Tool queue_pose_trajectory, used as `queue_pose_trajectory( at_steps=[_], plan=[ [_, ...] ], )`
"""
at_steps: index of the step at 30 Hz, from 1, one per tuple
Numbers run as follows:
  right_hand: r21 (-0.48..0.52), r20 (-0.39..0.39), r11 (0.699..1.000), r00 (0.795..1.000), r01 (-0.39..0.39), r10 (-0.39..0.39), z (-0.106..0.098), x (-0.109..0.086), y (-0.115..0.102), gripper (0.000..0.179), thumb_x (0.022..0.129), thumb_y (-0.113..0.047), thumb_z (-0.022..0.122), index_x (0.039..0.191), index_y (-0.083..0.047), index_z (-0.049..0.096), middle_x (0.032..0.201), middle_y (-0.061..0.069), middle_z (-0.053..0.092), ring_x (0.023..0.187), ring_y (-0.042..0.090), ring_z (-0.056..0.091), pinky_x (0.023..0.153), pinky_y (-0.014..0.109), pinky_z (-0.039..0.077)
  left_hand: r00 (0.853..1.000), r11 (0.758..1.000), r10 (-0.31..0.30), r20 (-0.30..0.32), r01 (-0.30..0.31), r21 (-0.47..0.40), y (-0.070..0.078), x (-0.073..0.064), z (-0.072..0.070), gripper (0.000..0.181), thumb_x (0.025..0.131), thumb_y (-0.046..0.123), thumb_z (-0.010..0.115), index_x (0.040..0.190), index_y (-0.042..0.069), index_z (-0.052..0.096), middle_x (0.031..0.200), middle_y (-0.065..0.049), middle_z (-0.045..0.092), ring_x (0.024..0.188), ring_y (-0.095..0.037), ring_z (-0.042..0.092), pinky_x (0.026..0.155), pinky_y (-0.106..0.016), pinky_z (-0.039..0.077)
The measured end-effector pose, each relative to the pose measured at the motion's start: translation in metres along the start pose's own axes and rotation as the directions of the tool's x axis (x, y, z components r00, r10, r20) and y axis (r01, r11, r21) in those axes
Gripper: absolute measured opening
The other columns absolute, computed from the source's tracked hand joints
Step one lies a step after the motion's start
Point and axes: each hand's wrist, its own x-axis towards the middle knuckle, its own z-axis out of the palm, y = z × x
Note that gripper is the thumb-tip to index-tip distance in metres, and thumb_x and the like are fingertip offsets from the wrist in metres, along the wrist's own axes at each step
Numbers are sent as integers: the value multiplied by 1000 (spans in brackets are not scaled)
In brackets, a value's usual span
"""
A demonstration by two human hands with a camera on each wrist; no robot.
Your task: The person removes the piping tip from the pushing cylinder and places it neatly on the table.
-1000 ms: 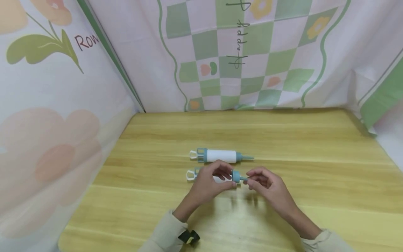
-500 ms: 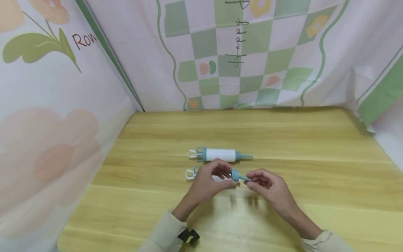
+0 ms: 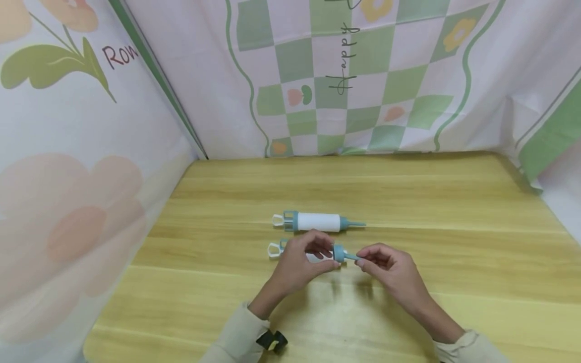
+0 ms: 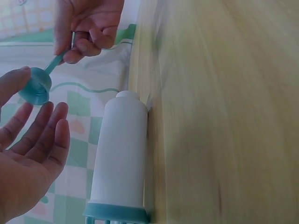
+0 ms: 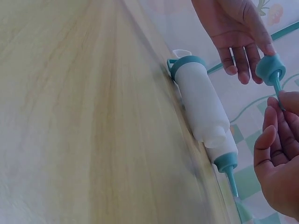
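Observation:
Between both hands is a teal nozzle cap (image 3: 338, 253), held above the table. My left hand (image 3: 303, 258) pinches its wide end between thumb and fingertips; the hollow inside of the cap (image 4: 36, 87) shows in the left wrist view. The thin spout's tip is pinched by the thumb and fingers of my right hand (image 3: 391, 267). Below lies a white squeeze bottle (image 4: 120, 154) with a bare neck, partly covered by the left hand in the head view. Its teal base has a white loop (image 3: 274, 250).
Just behind, a second white bottle (image 3: 318, 222) lies parallel, with its teal nozzle fitted and pointing right. Both rest on a wooden table (image 3: 199, 282). Patterned cloth (image 3: 372, 75) hangs along the table's back and left side. A black piece (image 3: 272, 341) sits at the left sleeve.
The spout has tilted slightly, its tip a little lower and farther right, and the right hand has shifted slightly. The left hand and both bottles stay in place.

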Motion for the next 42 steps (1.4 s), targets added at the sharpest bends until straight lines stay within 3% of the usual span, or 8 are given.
queue_pose_trajectory(
  at_steps=[15,22,29,42],
  plan=[
    [25,-9,999,999,42,-42,2,2,-1,11,90,-1,72,99,5,68,89,12,71,78,20,69,68,28,57,1000,1000,-21,22,21,-21,-2,-1,1,30,84,7,81,111,4,67,103,-6,71,90,-21,70,81,-36,57],
    [14,-6,999,999,49,-49,4,4,-2,9,90,-1,72,97,4,69,89,11,71,79,21,69,69,27,57,1000,1000,-28,5,28,-12,-3,-2,2,30,84,8,82,112,5,70,102,-4,73,83,-10,69,72,-33,56],
    [18,1,998,998,68,-68,4,5,-2,7,90,1,71,96,4,69,91,15,71,79,21,70,69,25,57,999,999,-43,-16,43,2,-3,-2,3,28,83,9,83,109,7,73,99,-2,73,71,-8,65,60,-22,50],
    [19,22,997,997,72,-72,7,8,-5,6,91,-1,71,96,3,70,91,14,71,78,22,69,69,26,57,999,997,-40,-9,41,59,1,-1,3,29,83,9,82,111,5,75,96,0,74,67,-6,64,55,-20,48]
  ],
)
